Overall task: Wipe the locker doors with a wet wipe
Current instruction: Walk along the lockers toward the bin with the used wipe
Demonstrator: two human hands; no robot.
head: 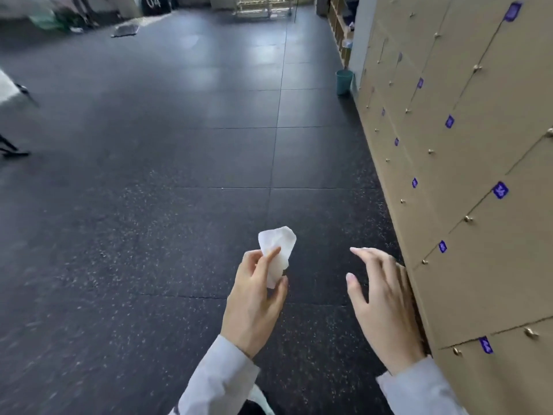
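A bank of tan locker doors (pixel 466 163) with small brass knobs and purple number tags runs along the right side. My left hand (pixel 254 298) pinches a crumpled white wet wipe (pixel 278 250) between thumb and fingers, held over the dark floor and apart from the lockers. My right hand (pixel 383 307) hovers beside the lowest lockers with its fingers spread and relaxed, holding nothing. Its far edge lies close to the locker front; whether it touches I cannot tell.
Dark speckled rubber floor tiles (pixel 167 181) fill the left and middle. A teal bin (pixel 344 81) stands at the far end of the lockers. Open wooden shelves (pixel 339 28) stand behind it. Black stand legs (pixel 12 146) poke in at the left edge.
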